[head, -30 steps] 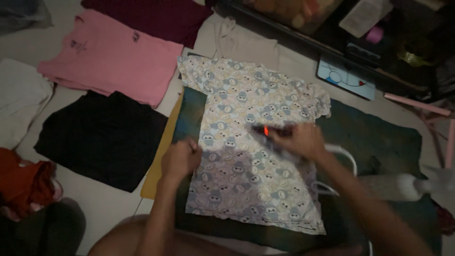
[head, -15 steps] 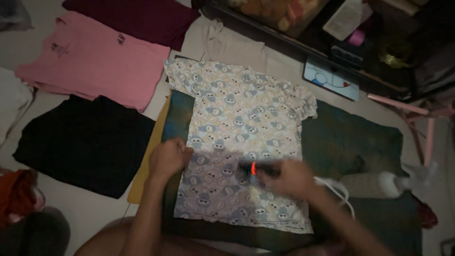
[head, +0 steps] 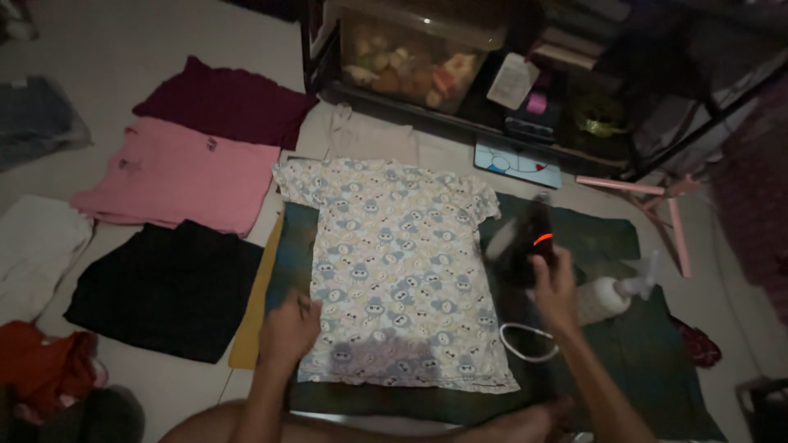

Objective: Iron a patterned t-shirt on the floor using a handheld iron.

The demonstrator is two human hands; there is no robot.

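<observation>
A small patterned shirt [head: 394,271] lies flat on a dark green mat [head: 624,344] on the floor, collar to the far side and hem to the near side. The left hand [head: 287,328] rests on the near left edge of the shirt, where the cloth meets the mat; its fingers look bent, but the picture is blurred, so I cannot tell if it grips the cloth. The right hand [head: 554,287] is closed around the handle of a dark iron [head: 525,242] with a small orange light. The iron is just beside the right edge of the shirt, over the bare mat. A white cord [head: 525,340] makes a loop on the mat near the right wrist, and a white spray bottle [head: 611,295] lies just to the right of this hand.

To the right of the shirt the mat has open room up to its right edge. To the left, a yellow cloth [head: 254,312] shows from under the mat edge. Beyond it a black garment [head: 164,287], a pink garment [head: 176,176] and a dark red garment [head: 222,102] lie on the floor, close to each other. On the far side a dark shelf [head: 460,123] stands near the collar
</observation>
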